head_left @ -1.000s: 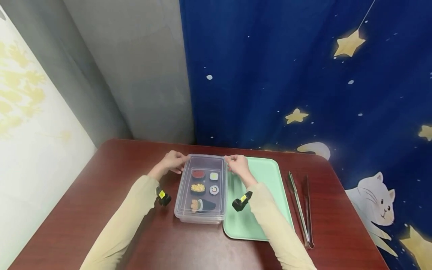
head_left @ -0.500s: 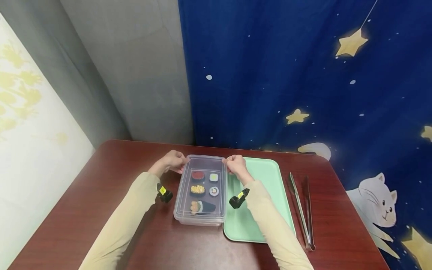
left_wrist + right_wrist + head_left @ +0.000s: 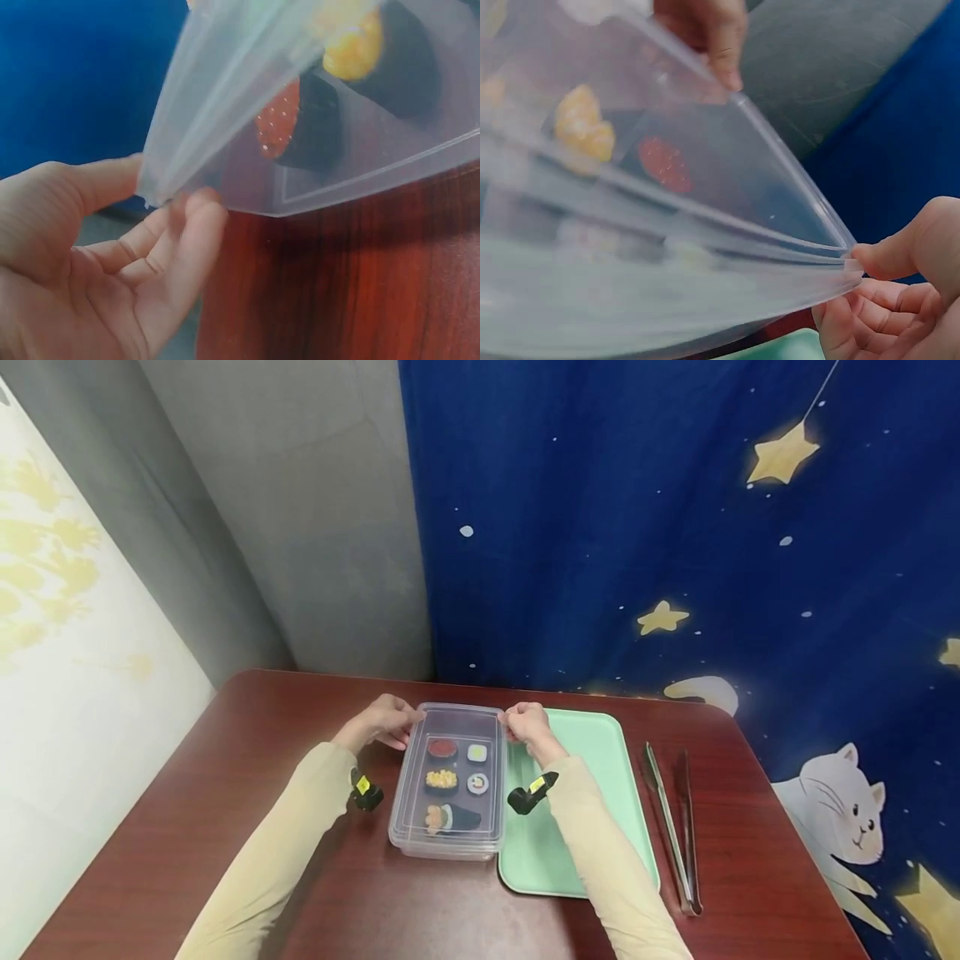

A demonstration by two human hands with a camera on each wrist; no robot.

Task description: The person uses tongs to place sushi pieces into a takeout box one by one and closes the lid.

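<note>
A clear plastic container with a clear lid on top stands on the table. Toy sushi shows through it: a red-topped piece, a yellow-topped piece, two small rolls and a dark hand roll. My left hand pinches the far left corner, its thumb at the rim and fingers underneath in the left wrist view. At the far right corner, my right hand grips the rim, thumb above and curled fingers below, as the right wrist view shows.
A mint green tray lies right of the container, partly beneath my right forearm. Metal tongs rest farther right on the dark red table. Grey and blue curtains hang behind the table's far edge.
My right wrist has shifted slightly left, and its fingers look more curled at the corner. The container, tray and tongs stay put; the left hand holds the same corner.
</note>
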